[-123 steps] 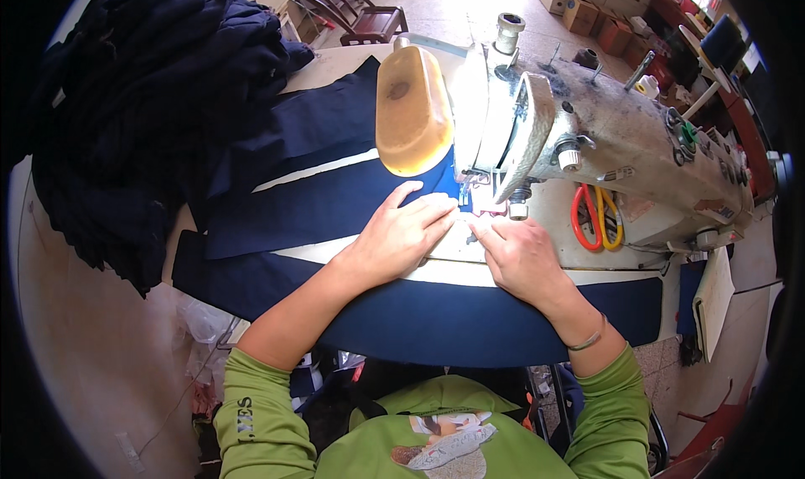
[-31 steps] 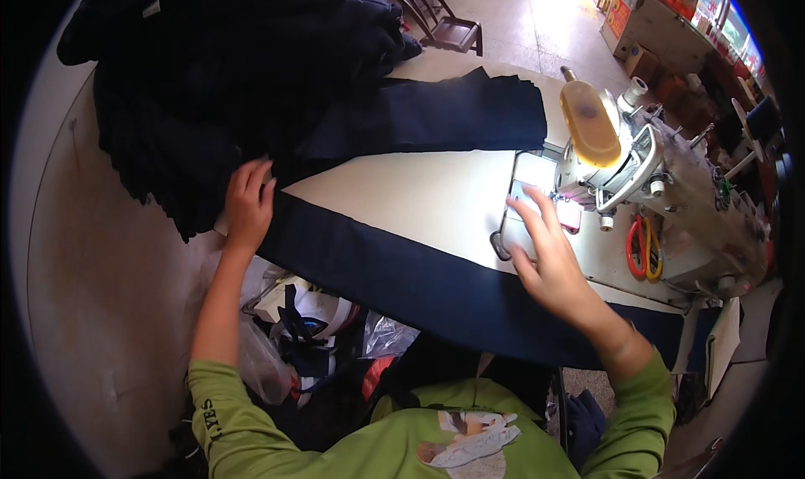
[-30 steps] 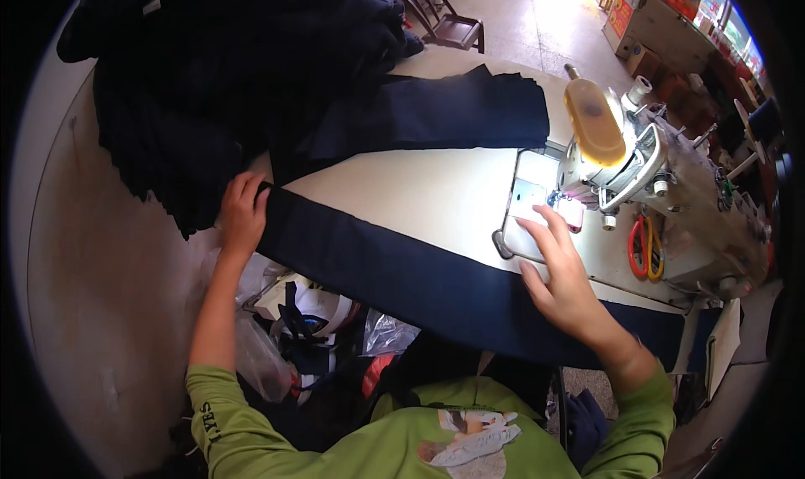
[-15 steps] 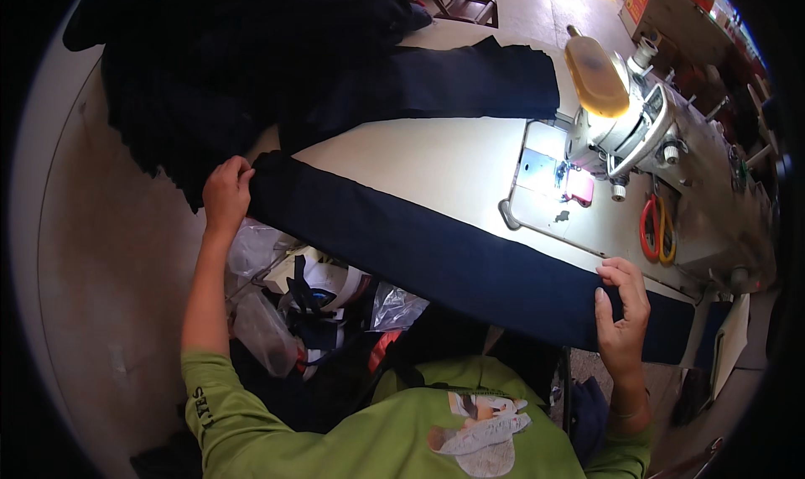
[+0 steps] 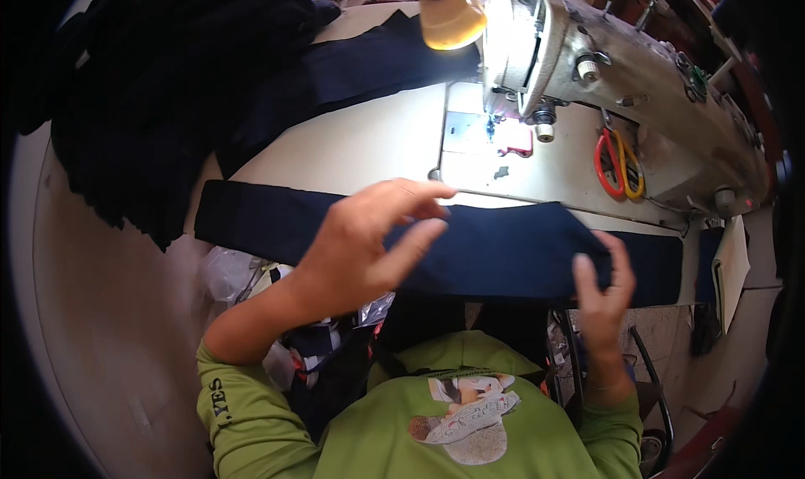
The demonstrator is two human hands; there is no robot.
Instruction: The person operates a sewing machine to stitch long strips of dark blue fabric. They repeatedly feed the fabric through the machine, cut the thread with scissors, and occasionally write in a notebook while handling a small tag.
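A long strip of navy cloth [image 5: 495,248], shaped like a trouser leg, lies across the front edge of the sewing table. My left hand [image 5: 369,236] hovers over its middle, fingers and thumb spread, holding nothing. At the cloth's right part, my right hand [image 5: 605,282] has its thumb and curled fingers around a raised fold; motion blurs the fingertips. Beyond the cloth stands a sewing machine [image 5: 579,68], its lamp shining on the needle plate [image 5: 467,132]. A second navy piece [image 5: 360,68] reaches from the left toward the machine.
A big heap of dark garments [image 5: 142,101] covers the far left of the table. Red and yellow handled scissors [image 5: 620,164] lie beside the machine. Plastic bags [image 5: 226,273] hang below the table's front edge. A pale card or board [image 5: 729,265] stands at the right end.
My left hand has let go of the cloth's left end and moved right over its middle. A fold has risen by my right hand. The view has shifted toward the right.
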